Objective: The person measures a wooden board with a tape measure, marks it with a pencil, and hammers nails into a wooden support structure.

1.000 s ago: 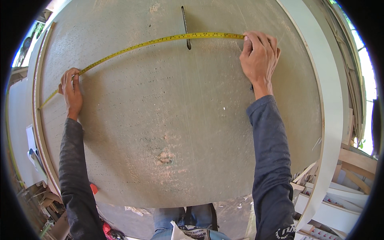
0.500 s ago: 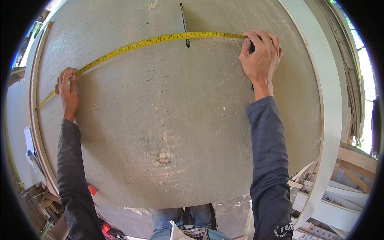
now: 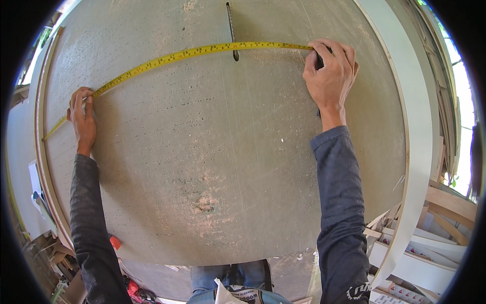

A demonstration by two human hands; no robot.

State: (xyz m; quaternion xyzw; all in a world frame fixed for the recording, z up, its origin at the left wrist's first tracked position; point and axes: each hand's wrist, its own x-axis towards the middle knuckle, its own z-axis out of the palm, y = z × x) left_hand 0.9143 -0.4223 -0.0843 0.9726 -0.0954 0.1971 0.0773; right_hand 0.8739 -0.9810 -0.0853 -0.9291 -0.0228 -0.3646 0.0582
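Holding the yellow tape measure stretched across the grey board on the tabletop, you show very little change over the last second. Your left hand has crept slightly up and inward along the tape, fingers pressed together, pinning the blade flat near the board's left edge. Your right hand sits curled over the tape's case end (case mostly hidden under the fingers), pressing it down near the right side; position nearly as before. The tape crosses over a dark pencil lying at the top centre, unmoved. Judgement: the measurement is set and being steadied, not yet marked.
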